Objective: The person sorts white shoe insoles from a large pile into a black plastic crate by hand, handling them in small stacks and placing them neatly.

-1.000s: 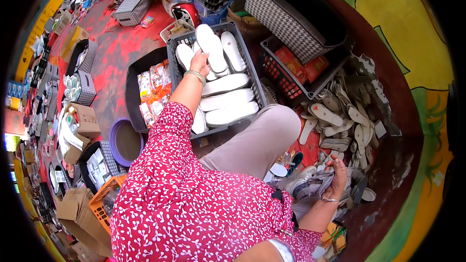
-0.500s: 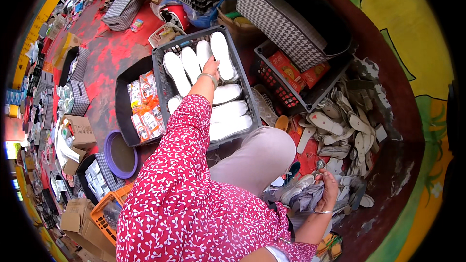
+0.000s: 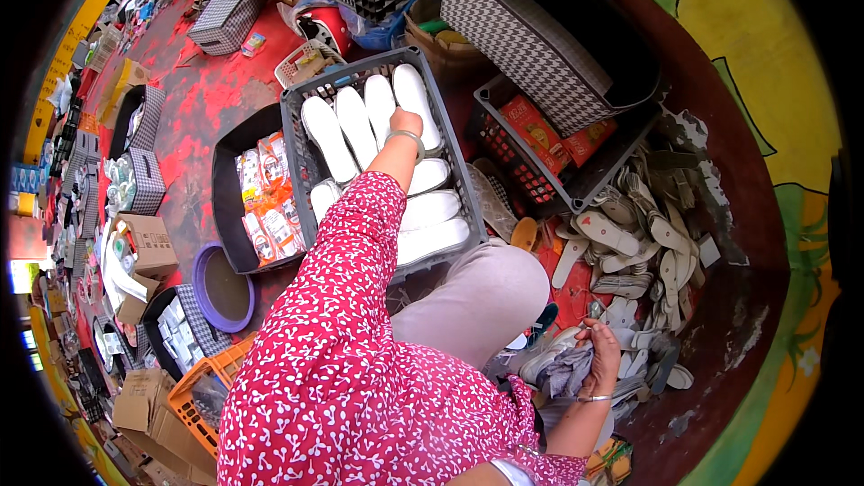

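Note:
A dark grey plastic crate (image 3: 290, 153) in front of me holds several white shoes (image 3: 355, 126), set side by side. My left hand (image 3: 407, 123) reaches down into it, against the right-hand white shoe (image 3: 416, 99) of the far row. Its fingers curl down out of sight between the shoes, so their grip does not show. Low on the right, my right hand (image 3: 601, 358) is closed on a crumpled grey cloth (image 3: 570, 372). The cloth hangs beside a pale worn shoe (image 3: 549, 353) on the pile.
Left of the crate stands a black bin (image 3: 232, 216) of orange-and-white packets. A purple basin (image 3: 205, 283) and an orange crate (image 3: 184, 387) lie nearer. To the right, a houndstooth box (image 3: 522, 36) rests on another crate (image 3: 504, 130), beside heaped insoles (image 3: 652, 225).
My left hand has shifted slightly right and lower among the shoes, its fingers now hidden. My right hand has moved a little left, still with the grey cloth.

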